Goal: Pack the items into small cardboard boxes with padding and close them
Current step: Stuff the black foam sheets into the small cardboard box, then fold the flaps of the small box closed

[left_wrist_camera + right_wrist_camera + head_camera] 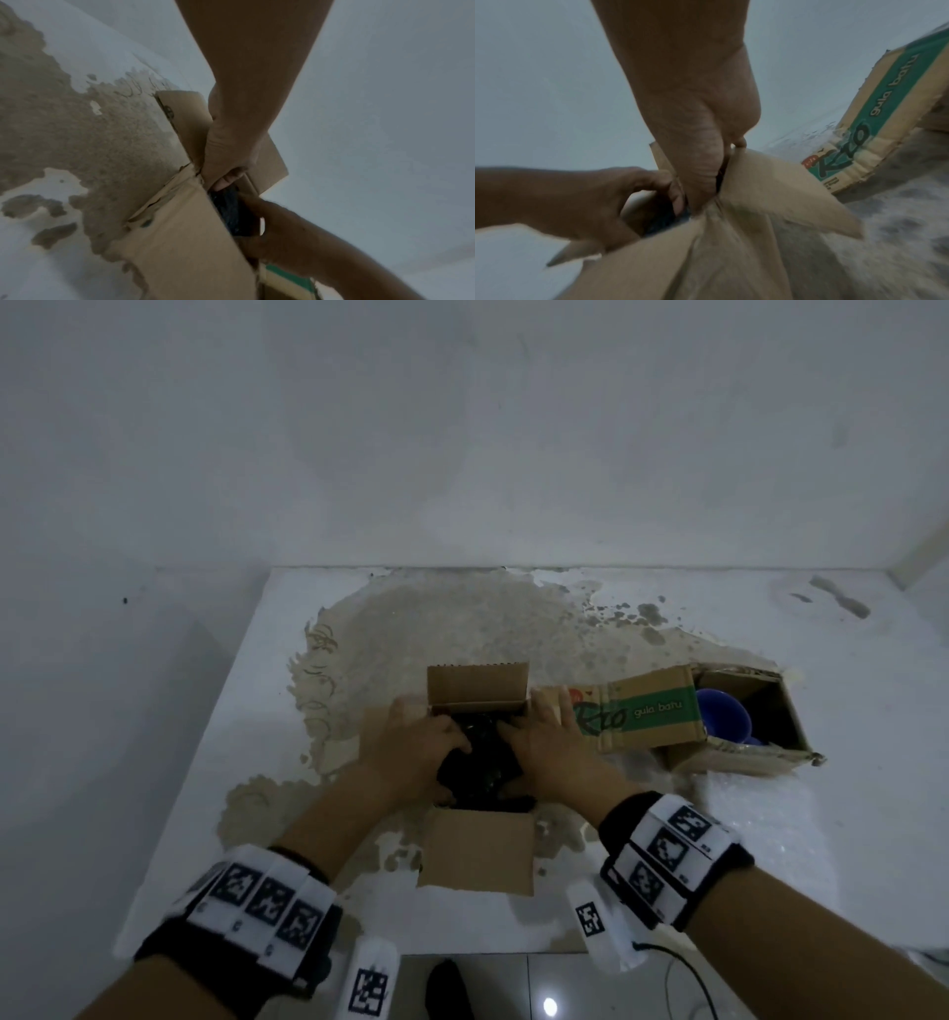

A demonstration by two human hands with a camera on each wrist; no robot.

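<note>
Both hands are down in the small open box (477, 850). The left hand (411, 752) and the right hand (544, 747) curl their fingers round a black bundle (482, 762) inside it. The box sits on a white table (205, 762) with a big brown patch of peeled paint (436, 624). A second box (719, 737) with a blue cup (724, 716) lies nearby, under a plain white wall (462, 428).

dim, flat, bluish light throughout — soft shadows, one glare spot on the floor tile (550, 1007); wrist views smeared, edges warped.
</note>
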